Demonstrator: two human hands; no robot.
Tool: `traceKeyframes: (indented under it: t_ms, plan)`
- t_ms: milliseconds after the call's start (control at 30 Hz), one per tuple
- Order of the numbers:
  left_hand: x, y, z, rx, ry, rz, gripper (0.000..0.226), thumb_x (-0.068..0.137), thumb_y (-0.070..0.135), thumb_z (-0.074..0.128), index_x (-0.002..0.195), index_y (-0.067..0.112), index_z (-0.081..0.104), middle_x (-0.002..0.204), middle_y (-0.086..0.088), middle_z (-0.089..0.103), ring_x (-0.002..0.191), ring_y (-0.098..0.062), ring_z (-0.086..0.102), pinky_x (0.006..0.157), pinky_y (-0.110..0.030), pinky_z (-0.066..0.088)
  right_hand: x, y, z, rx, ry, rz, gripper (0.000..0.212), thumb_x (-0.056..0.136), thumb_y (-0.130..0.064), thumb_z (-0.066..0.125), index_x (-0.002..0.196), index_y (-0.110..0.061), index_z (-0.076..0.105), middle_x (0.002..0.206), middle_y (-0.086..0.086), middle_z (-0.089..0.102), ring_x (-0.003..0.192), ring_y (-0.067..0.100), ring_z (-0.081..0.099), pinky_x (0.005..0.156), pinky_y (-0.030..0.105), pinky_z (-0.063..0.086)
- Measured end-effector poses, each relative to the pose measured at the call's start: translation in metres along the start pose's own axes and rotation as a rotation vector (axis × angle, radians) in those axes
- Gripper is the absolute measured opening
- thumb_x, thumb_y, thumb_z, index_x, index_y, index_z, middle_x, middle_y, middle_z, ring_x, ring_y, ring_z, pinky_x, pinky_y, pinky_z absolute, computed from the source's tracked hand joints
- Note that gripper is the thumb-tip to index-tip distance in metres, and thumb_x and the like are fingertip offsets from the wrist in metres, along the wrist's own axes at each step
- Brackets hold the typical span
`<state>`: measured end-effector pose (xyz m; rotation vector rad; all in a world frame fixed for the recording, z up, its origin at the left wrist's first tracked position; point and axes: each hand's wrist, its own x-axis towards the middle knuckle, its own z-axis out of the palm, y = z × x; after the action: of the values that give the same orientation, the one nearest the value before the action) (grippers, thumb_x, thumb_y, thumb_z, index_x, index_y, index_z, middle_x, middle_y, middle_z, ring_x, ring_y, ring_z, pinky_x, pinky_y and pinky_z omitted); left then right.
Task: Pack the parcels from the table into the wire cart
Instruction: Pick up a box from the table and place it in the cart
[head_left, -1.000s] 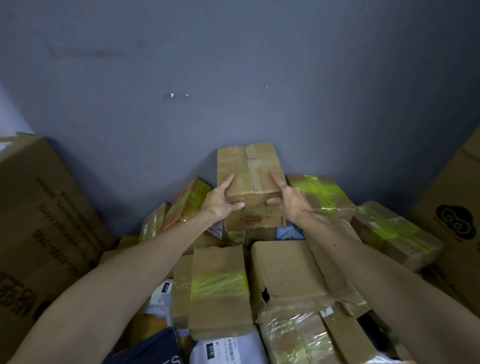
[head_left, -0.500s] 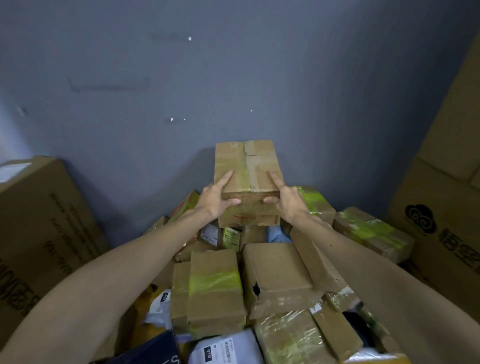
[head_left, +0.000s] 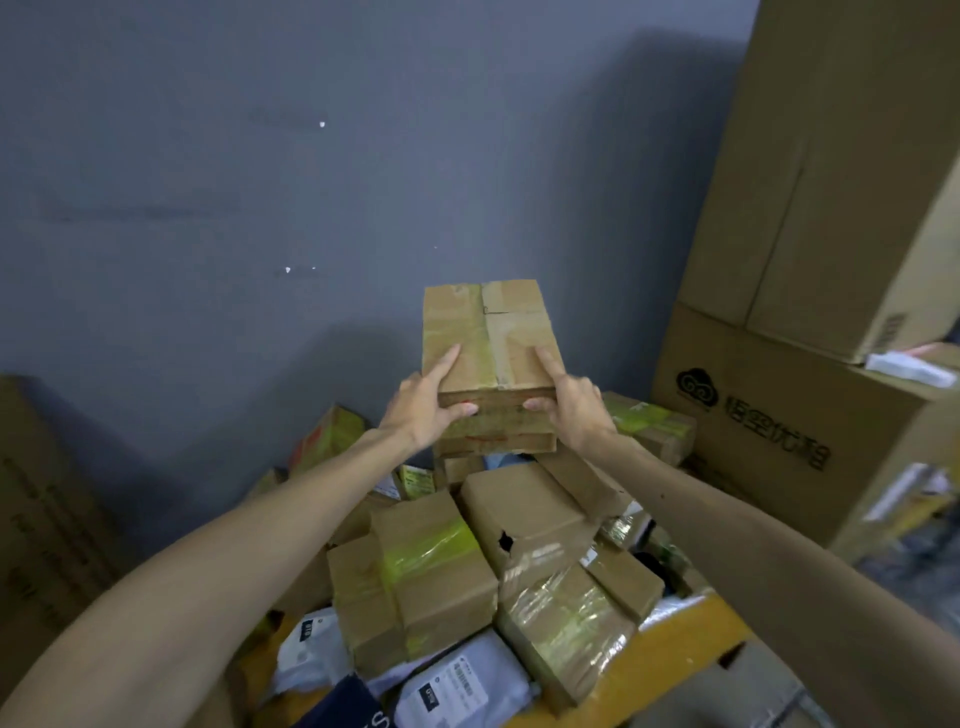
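A brown taped cardboard parcel (head_left: 491, 338) is lifted above a heap of parcels, in front of the grey wall. My left hand (head_left: 423, 408) grips its near left corner, forefinger along the top and thumb on the front face. My right hand (head_left: 571, 410) grips the near right corner the same way. Below lies the heap: a parcel with yellow-green tape (head_left: 421, 577), a torn brown box (head_left: 524, 512), a plastic-wrapped box (head_left: 563, 618) and grey mailer bags (head_left: 457, 686). No wire cart is in sight.
Large stacked cartons (head_left: 810, 332) stand at the right, the lower one printed with a cloud logo. Another big carton (head_left: 36, 525) stands at the left. A yellow edge (head_left: 675, 644) runs under the heap at the lower right. The grey wall (head_left: 311, 208) closes the back.
Both hands have raised the brown parcel higher off the heap. The view has swung right, bringing more of the stacked cartons into sight.
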<state>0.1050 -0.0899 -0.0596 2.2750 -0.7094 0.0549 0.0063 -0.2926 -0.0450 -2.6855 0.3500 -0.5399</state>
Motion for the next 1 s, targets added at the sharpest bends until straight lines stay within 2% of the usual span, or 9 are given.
traceKeyframes:
  t_ms: [100, 300, 367, 467, 600, 800, 1000]
  plan:
    - [-0.011, 0.008, 0.004, -0.038, -0.03, 0.042, 0.091, 0.082, 0.049, 0.075, 0.147, 0.06, 0.012, 0.144, -0.006, 0.05, 0.13, -0.03, 0.049, 0.105, -0.045, 0.046, -0.025, 0.0, -0.009, 0.018, 0.012, 0.046, 0.077, 0.095, -0.034, 0.063, 0.157, -0.03, 0.017, 0.128, 0.017, 0.063, 0.121, 0.037, 0.054, 0.103, 0.044, 0.042]
    - [-0.026, 0.037, 0.019, -0.112, -0.056, 0.154, 0.09, 0.086, 0.035, 0.074, 0.154, 0.044, 0.017, 0.152, -0.005, 0.041, 0.137, -0.029, 0.039, 0.112, -0.039, 0.035, -0.066, 0.011, -0.036, 0.062, 0.075, 0.065, 0.076, 0.096, -0.029, 0.063, 0.157, -0.027, 0.018, 0.131, 0.014, 0.061, 0.119, 0.034, 0.055, 0.099, 0.044, 0.045]
    - [-0.029, 0.05, 0.028, -0.109, -0.062, 0.175, 0.092, 0.084, 0.041, 0.075, 0.151, 0.051, 0.014, 0.152, -0.005, 0.041, 0.136, -0.029, 0.041, 0.112, -0.045, 0.039, -0.081, 0.019, -0.049, 0.055, 0.086, 0.084, 0.075, 0.097, -0.028, 0.062, 0.157, -0.027, 0.016, 0.131, 0.015, 0.059, 0.117, 0.034, 0.055, 0.097, 0.042, 0.045]
    - [-0.036, 0.079, 0.046, -0.084, -0.11, 0.199, 0.091, 0.083, 0.047, 0.075, 0.148, 0.058, 0.012, 0.143, -0.008, 0.045, 0.126, -0.03, 0.047, 0.101, -0.05, 0.047, -0.107, 0.038, -0.069, 0.02, 0.126, 0.125, 0.075, 0.097, -0.026, 0.062, 0.157, -0.024, 0.017, 0.129, 0.017, 0.059, 0.114, 0.035, 0.055, 0.097, 0.043, 0.045]
    - [-0.046, 0.129, 0.082, -0.069, -0.155, 0.292, 0.091, 0.084, 0.041, 0.076, 0.152, 0.049, 0.016, 0.142, -0.009, 0.048, 0.127, -0.03, 0.046, 0.103, -0.041, 0.044, -0.152, 0.078, -0.093, 0.031, 0.196, 0.204, 0.078, 0.096, -0.024, 0.063, 0.157, -0.024, 0.015, 0.131, 0.017, 0.059, 0.113, 0.034, 0.058, 0.097, 0.046, 0.047]
    - [-0.077, 0.206, 0.158, -0.083, -0.259, 0.392, 0.091, 0.084, 0.038, 0.076, 0.153, 0.048, 0.017, 0.133, -0.012, 0.051, 0.12, -0.031, 0.049, 0.1, -0.043, 0.046, -0.229, 0.149, -0.136, -0.029, 0.249, 0.345, 0.078, 0.097, -0.023, 0.061, 0.158, -0.022, 0.012, 0.14, 0.02, 0.051, 0.121, 0.038, 0.052, 0.096, 0.037, 0.041]
    - [-0.128, 0.297, 0.244, -0.098, -0.411, 0.469, 0.09, 0.086, 0.039, 0.074, 0.152, 0.052, 0.015, 0.14, -0.018, 0.043, 0.129, -0.038, 0.041, 0.102, -0.044, 0.045, -0.326, 0.228, -0.182, -0.057, 0.318, 0.481, 0.082, 0.096, -0.021, 0.062, 0.158, -0.025, 0.009, 0.139, 0.021, 0.052, 0.118, 0.04, 0.055, 0.095, 0.041, 0.045]
